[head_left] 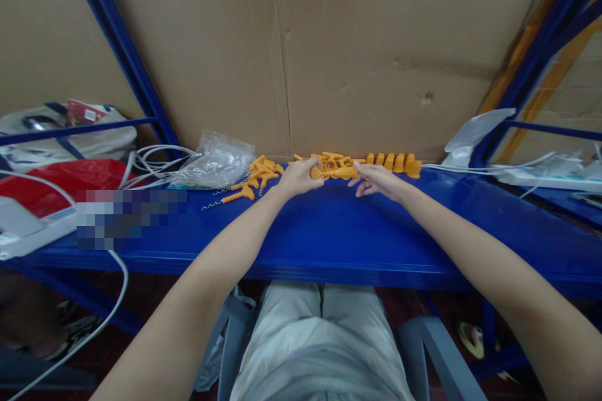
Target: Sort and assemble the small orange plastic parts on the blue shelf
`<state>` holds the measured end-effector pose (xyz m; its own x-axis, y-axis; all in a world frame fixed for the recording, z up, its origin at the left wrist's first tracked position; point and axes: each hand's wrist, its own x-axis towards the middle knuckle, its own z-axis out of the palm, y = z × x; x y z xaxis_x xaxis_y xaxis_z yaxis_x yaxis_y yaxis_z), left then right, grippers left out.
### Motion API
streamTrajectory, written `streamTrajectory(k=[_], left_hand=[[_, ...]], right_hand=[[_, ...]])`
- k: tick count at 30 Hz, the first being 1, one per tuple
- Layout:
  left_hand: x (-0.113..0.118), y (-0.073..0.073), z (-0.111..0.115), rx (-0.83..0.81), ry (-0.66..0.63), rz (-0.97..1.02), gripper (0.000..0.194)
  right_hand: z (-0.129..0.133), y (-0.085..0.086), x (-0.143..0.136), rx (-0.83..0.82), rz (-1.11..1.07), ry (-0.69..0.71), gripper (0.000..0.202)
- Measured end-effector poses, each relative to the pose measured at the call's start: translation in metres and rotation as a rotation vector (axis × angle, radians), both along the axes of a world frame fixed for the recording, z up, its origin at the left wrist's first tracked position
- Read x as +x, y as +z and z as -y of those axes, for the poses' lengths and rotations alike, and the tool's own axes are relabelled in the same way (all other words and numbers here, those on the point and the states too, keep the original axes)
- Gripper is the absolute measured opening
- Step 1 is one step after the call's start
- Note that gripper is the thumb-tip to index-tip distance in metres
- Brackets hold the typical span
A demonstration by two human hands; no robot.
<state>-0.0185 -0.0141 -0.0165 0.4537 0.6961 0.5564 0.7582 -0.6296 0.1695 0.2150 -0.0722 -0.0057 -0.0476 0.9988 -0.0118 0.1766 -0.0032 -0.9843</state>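
Both my hands reach to the back of the blue tabletop, at a pile of orange plastic parts (335, 158). My left hand (300, 178) curls its thumb and fingers around the rounded end of an orange plastic part (341, 172). At that part's other end is my right hand (376, 180), its index fingertip at or close to the part and its fingers apart. To the left lie several orange corkscrew-like pieces (244, 192) with T-shaped handles and metal spirals. A row of orange cup-like pieces (399, 161) stands right of the pile.
A cardboard sheet (367, 56) backs the blue table (320, 232). Clear plastic bags (214, 160) and white cables (155, 153) lie left, near a red bag (66, 178). Blue posts (120, 44) rise at both sides. A white power strip (550, 178) sits at the right.
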Motion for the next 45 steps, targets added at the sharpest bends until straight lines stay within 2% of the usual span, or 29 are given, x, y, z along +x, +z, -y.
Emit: streamTrajectory(k=[3,6,8,10,12,14,16,19,23,28,38,45], left_hand=[[0.0,0.0,0.0,-0.005,0.004,0.014,0.037],[-0.001,0.0,0.001,-0.003,0.006,0.076,0.059],[-0.001,0.0,0.0,0.0,0.002,0.106,0.068],[-0.002,-0.001,-0.002,-0.012,0.008,0.091,0.063],[-0.002,-0.002,-0.004,-0.036,0.023,0.048,0.049],[-0.002,-0.003,-0.007,-0.049,0.027,0.009,0.037],[-0.001,-0.005,-0.008,-0.043,0.012,-0.009,0.033],[0.001,-0.005,-0.008,-0.043,-0.026,-0.022,0.032],[0.002,-0.004,-0.004,-0.078,-0.054,-0.061,0.024],[0.002,-0.002,-0.002,-0.104,-0.082,-0.066,0.023],[0.003,-0.004,-0.005,-0.077,-0.143,-0.072,0.02],[0.005,-0.002,0.0,-0.11,-0.136,-0.103,0.02]], right_hand=[[0.001,0.001,0.0,0.017,-0.106,0.036,0.007],[-0.004,0.002,0.006,0.095,-0.188,0.021,0.011],[-0.012,0.002,0.015,0.166,-0.219,-0.035,0.018],[-0.023,0.0,0.028,0.255,-0.226,-0.133,0.028],[-0.035,-0.005,0.043,0.38,-0.193,-0.255,0.039],[-0.046,-0.011,0.059,0.518,-0.09,-0.395,0.045],[-0.054,-0.019,0.074,0.602,0.11,-0.506,0.046],[-0.057,-0.029,0.087,0.613,0.526,-0.576,0.038],[-0.051,-0.036,0.083,0.596,1.048,-0.527,0.034],[-0.045,-0.039,0.065,0.614,1.34,-0.447,0.038],[-0.049,-0.041,0.072,0.737,1.465,-0.379,0.046],[-0.05,-0.042,0.069,0.525,1.483,-0.337,0.057]])
